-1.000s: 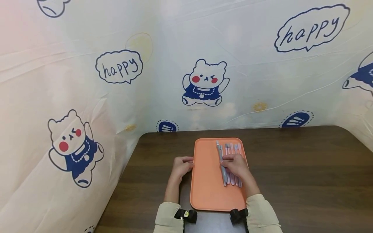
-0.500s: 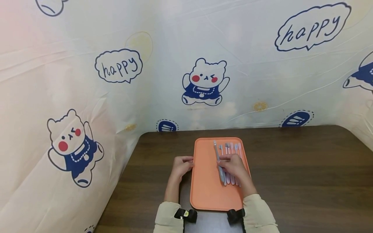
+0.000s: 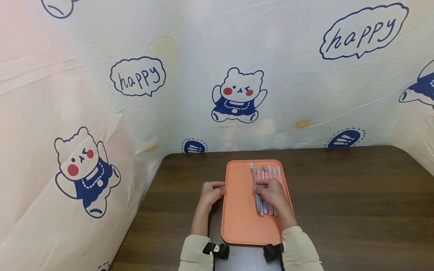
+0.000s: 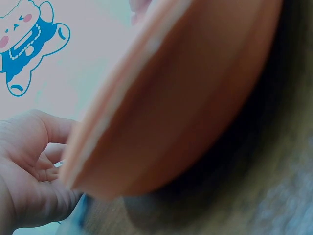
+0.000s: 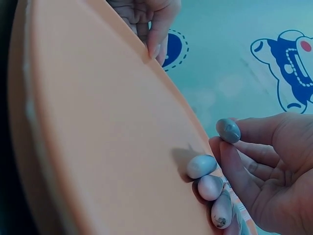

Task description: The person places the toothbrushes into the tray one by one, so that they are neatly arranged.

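An orange tray [image 3: 239,222] lies on the table, with a row of pink and grey toothbrushes [image 3: 270,209] along its right part. My right hand [image 3: 274,192] pinches a grey toothbrush [image 3: 258,203] between thumb and fingertips, just left of the row. In the right wrist view, the rounded handle end of that grey toothbrush [image 5: 228,130] stands raised over the handles of the others. At the tray's left side, my left hand [image 3: 211,194] grips the rim with its fingers and thumb. My right hand hides the middle of several toothbrushes.
The dark wooden table [image 3: 352,203] extends to both sides of the tray. A grey surface [image 3: 249,258] shows between the forearms at the front. Behind the table hangs a pale printed curtain [image 3: 190,109] with bear drawings.
My right hand has shifted slightly left with the grey toothbrush, which now shows apart from the toothbrush beside it at the head end. The left hand stays at the tray rim.
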A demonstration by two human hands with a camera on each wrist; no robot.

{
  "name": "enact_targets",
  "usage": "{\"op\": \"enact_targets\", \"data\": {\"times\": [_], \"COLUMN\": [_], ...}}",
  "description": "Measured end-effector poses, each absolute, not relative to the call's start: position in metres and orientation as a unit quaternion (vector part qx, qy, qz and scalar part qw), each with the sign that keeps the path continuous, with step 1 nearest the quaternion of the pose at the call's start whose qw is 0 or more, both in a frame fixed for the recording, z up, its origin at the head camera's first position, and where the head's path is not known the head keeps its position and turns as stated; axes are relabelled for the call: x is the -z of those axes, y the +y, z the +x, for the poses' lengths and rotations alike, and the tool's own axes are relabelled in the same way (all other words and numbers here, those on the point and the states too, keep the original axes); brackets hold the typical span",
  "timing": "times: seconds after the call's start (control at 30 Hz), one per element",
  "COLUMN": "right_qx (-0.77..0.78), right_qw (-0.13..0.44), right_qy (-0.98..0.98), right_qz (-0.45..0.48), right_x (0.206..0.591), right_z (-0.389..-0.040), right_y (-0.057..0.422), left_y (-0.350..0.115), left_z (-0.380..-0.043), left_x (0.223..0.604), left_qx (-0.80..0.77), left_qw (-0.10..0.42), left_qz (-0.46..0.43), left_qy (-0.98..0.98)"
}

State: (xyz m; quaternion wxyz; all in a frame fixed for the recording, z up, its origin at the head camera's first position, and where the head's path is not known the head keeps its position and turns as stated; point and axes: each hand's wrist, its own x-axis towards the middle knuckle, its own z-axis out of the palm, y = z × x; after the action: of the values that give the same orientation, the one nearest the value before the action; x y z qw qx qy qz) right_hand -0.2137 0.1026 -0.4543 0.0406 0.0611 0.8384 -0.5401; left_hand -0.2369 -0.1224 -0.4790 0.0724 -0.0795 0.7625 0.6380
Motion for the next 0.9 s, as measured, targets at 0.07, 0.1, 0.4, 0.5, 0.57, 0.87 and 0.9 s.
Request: {"op": "enact_targets", "data": {"times": [0.07, 0.1, 0.4, 0.5, 0.57, 0.87, 0.9], "right_qx": [0.537, 0.535, 0.526, 0.522, 0.519, 0.524, 0.526], "right_qw": [0.037, 0.036, 0.011, 0.003, -0.004, -0.020, -0.022], "right_qy": [0.840, 0.841, 0.848, 0.850, 0.852, 0.848, 0.847], "right_qz": [0.065, 0.067, 0.065, 0.068, 0.068, 0.071, 0.071], "right_x": [0.4542, 0.4542, 0.4538, 0.4547, 0.4550, 0.4558, 0.4557], "right_z": [-0.2135, -0.2134, -0.2111, -0.2112, -0.2114, -0.2124, -0.2123], "right_y": [0.1028, 0.1029, 0.1031, 0.1025, 0.1023, 0.1032, 0.1035], "left_y": [-0.1225, -0.1226, -0.1221, -0.1216, -0.1213, -0.1217, -0.1220], "left_z": [-0.2369, -0.2369, -0.2349, -0.2339, -0.2335, -0.2360, -0.2359], "left_x": [0.4786, 0.4784, 0.4770, 0.4765, 0.4761, 0.4779, 0.4780], "left_qx": [-0.637, -0.637, -0.629, -0.626, -0.625, -0.627, -0.627], "left_qw": [0.072, 0.072, 0.067, 0.064, 0.062, 0.061, 0.061], "left_qz": [-0.078, -0.077, -0.073, -0.073, -0.073, -0.072, -0.073], "left_qy": [0.763, 0.764, 0.771, 0.774, 0.775, 0.773, 0.773]}}
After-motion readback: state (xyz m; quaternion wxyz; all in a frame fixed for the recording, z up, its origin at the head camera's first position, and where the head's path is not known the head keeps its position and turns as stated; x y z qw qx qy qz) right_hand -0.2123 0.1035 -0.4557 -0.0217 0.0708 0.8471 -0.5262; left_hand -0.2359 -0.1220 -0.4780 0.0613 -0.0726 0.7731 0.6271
